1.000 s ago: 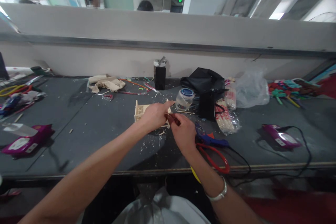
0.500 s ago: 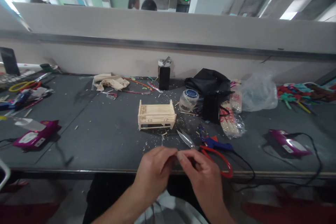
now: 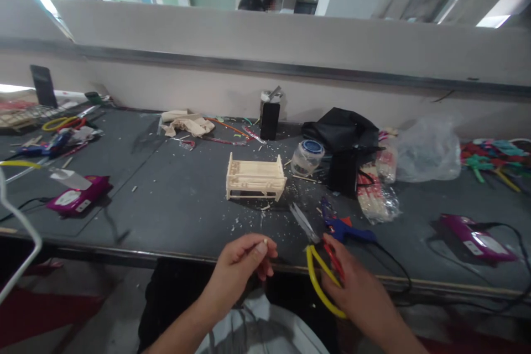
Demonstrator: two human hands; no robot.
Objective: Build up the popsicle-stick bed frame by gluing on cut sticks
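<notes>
Between the thumb and finger of my left hand (image 3: 245, 259) is a tiny pale piece, perhaps wood; its kind is too small to make out. My right hand (image 3: 352, 282) grips scissors (image 3: 306, 222) by the handles, one red and one yellow. The blades lie partly open and point away over the table edge. Beyond my hands a small wooden model bed (image 3: 256, 177) stands upright on the dark table, touched by neither hand. A blue glue gun (image 3: 346, 228) lies just right of the scissors.
Behind the glue gun are a blue-lidded jar (image 3: 307, 157), a black bag (image 3: 342, 128) and plastic-wrapped sticks (image 3: 375, 193). Purple boxes (image 3: 78, 196) with cables sit at left and right. A phone (image 3: 270, 120) leans at the back. Wood scraps litter the table (image 3: 182, 204).
My hands have drawn back from the model bed toward the table's front edge. They have parted: my right hand has taken the scissors, while my left keeps its pinch.
</notes>
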